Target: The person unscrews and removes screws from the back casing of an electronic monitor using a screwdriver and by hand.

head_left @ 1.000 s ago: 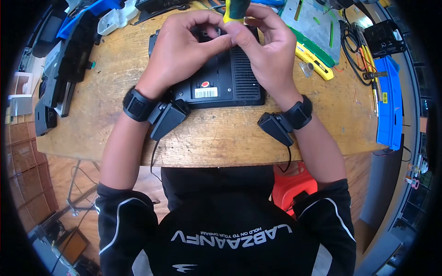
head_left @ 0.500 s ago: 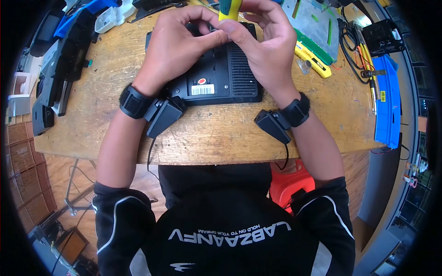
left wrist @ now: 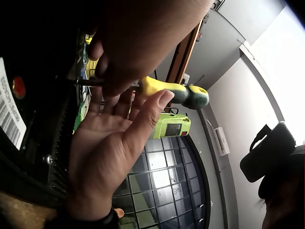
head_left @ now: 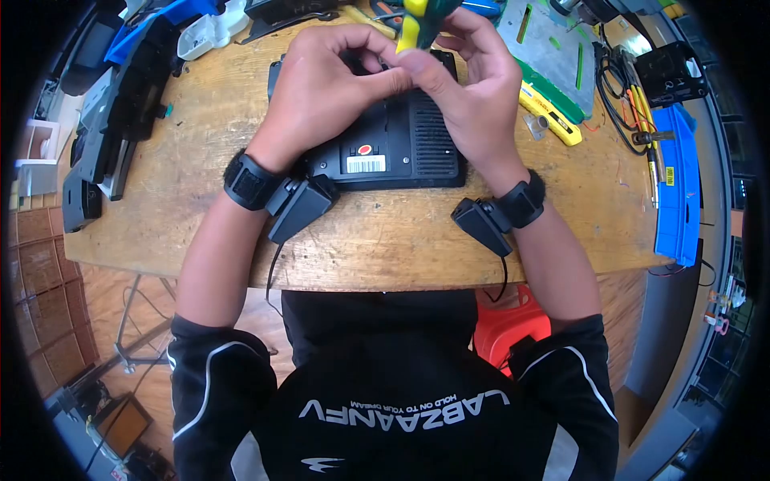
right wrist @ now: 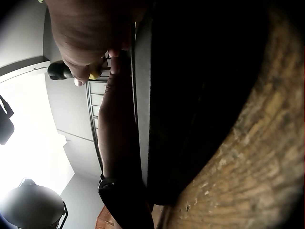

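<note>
A black flat electronic device (head_left: 399, 132) lies on the wooden bench, showing a vented strip, corner screws, a barcode label (head_left: 366, 164) and a red-and-white sticker. Over its far part stands a screwdriver (head_left: 411, 32) with a yellow and dark green handle. My right hand (head_left: 484, 100) holds that handle, thumb on its near side and the other fingers spread behind. With thumb and fingertips, my left hand (head_left: 329, 88) pinches low around the shaft, close over the device. In the left wrist view the shaft (left wrist: 86, 82) reaches toward the device's surface; its tip is hidden.
To the right lie a yellow utility knife (head_left: 549, 114), a grey metal plate (head_left: 553, 48) with a green edge, and a blue bin (head_left: 678, 188). Black casings (head_left: 120, 104) line the left side. A white tray (head_left: 210, 34) and more tools stand at the back.
The screwdriver handle leans more to the right than half a second ago, and my right fingers have shifted around it. The left hand keeps its place by the shaft.
</note>
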`<action>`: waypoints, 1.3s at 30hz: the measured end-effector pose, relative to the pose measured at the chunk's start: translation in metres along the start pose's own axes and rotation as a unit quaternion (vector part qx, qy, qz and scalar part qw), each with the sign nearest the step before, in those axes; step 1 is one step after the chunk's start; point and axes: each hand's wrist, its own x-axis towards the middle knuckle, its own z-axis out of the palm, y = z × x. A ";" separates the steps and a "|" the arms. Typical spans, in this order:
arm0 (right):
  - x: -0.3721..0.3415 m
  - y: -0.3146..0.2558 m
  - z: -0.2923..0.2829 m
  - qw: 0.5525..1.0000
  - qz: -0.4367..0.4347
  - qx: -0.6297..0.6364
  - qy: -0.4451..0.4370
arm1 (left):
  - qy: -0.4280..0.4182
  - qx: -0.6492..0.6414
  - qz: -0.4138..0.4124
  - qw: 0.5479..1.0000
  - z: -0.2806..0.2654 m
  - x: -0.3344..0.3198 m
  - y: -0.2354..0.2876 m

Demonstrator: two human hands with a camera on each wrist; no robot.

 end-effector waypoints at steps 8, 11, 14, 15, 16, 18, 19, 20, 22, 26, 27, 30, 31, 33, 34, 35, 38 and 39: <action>0.004 0.011 -0.007 0.979 -0.134 -0.152 -0.018 | 0.009 -0.019 0.028 0.999 0.005 0.001 -0.002; -0.003 -0.023 0.007 1.000 0.013 0.002 -0.002 | 0.002 -0.035 0.058 0.998 0.007 0.004 -0.007; -0.002 0.000 0.002 0.999 -0.031 -0.040 0.009 | 0.006 -0.011 0.060 0.998 0.004 0.002 -0.004; -0.002 -0.002 0.003 1.000 -0.007 -0.016 0.023 | 0.012 0.012 0.047 0.999 0.003 0.002 -0.003; -0.001 -0.004 0.001 0.999 -0.006 -0.016 0.026 | 0.009 0.013 0.048 0.999 0.002 0.001 -0.003; 0.003 -0.007 -0.003 0.988 -0.066 -0.139 -0.007 | 0.006 0.013 0.011 1.000 0.002 0.000 -0.003; 0.003 -0.005 -0.003 0.988 -0.066 -0.139 -0.007 | 0.007 0.013 0.011 1.000 0.002 0.000 -0.001; 0.003 -0.002 -0.003 0.988 -0.088 -0.126 -0.012 | 0.001 0.014 -0.006 1.000 0.001 0.000 0.001; 0.006 0.001 -0.004 0.987 -0.114 -0.111 -0.017 | -0.003 0.017 -0.019 1.000 -0.001 0.000 0.006; 0.001 -0.002 -0.006 0.994 -0.078 -0.078 0.004 | -0.009 0.059 0.058 0.997 0.001 -0.002 0.002; 0.000 -0.004 -0.003 0.999 -0.001 0.003 0.039 | -0.017 0.087 0.115 0.989 0.001 -0.002 0.000; 0.003 0.000 -0.007 0.996 0.006 0.058 0.067 | -0.032 0.134 0.132 0.982 0.001 -0.002 0.001; 0.003 0.000 -0.009 0.995 0.019 0.070 0.073 | -0.033 0.155 0.142 0.977 0.000 -0.002 0.000; 0.003 0.000 -0.007 0.995 0.001 0.062 0.077 | -0.031 0.143 0.143 0.979 0.002 -0.002 -0.001; 0.003 0.000 -0.007 0.995 0.008 0.061 0.078 | -0.027 0.131 0.143 0.981 0.002 -0.001 0.000; 0.002 0.000 -0.006 0.995 0.015 0.061 0.079 | -0.026 0.136 0.141 0.980 0.001 -0.002 0.003; 0.004 -0.004 -0.005 0.995 0.015 0.053 0.080 | -0.049 0.161 0.120 0.978 -0.001 -0.003 0.006; 0.003 -0.004 -0.006 0.996 0.023 0.043 0.079 | -0.049 0.165 0.117 0.978 -0.001 -0.003 0.006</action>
